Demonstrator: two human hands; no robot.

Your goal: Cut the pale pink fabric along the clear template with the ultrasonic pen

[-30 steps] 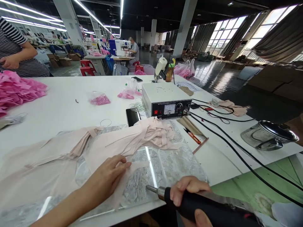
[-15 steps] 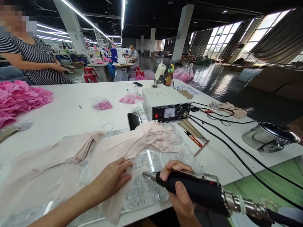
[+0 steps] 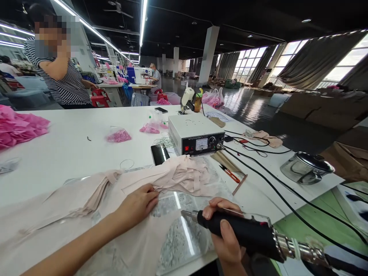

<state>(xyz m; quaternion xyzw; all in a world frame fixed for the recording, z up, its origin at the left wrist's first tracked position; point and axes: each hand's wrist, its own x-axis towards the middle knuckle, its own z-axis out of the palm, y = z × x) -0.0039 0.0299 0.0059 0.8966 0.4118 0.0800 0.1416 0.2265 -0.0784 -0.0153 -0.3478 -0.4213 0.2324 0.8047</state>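
My left hand (image 3: 138, 205) lies on pale pink fabric (image 3: 120, 191) spread over a clear sheet (image 3: 184, 234) at the table's near edge, fingers curled onto the cloth. My right hand (image 3: 225, 234) is wrapped round a black handheld tool (image 3: 244, 232) with a metal tip that points left at the clear sheet. A black cable (image 3: 276, 191) runs across the table to a white control box (image 3: 195, 134) with a dial and knobs behind the fabric.
A dark phone (image 3: 159, 153), red-handled snips (image 3: 228, 173) and a lidded glass pot (image 3: 304, 168) lie near the box. Bags of pink bits (image 3: 117, 135) and a pink cloth pile (image 3: 17, 128) sit farther back. A person in a striped top (image 3: 63, 82) stands at the far left.
My right hand has lifted the tool and brought it up and left over the clear sheet. My left hand slid slightly along the fabric. The view tilted up.
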